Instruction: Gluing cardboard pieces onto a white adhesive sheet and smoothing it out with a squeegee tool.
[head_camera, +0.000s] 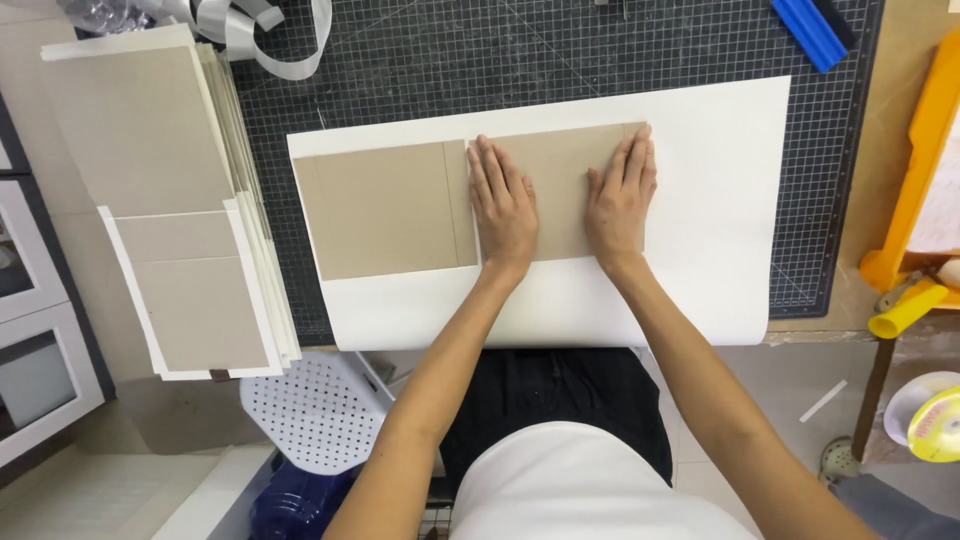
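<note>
Both my hands lie flat, palms down, on a brown cardboard panel that rests on a large white sheet of paper. My left hand presses the panel's left edge, next to a narrow cardboard strip. My right hand covers the panel's right edge. A second brown panel lies to the left of the strip on the same sheet. The fingers of both hands are stretched out and hold nothing.
A dark gridded cutting mat lies under the paper. A stack of covered boards sits at the left. A blue tool lies at the top right, an orange tray at the right edge, a white perforated stool below.
</note>
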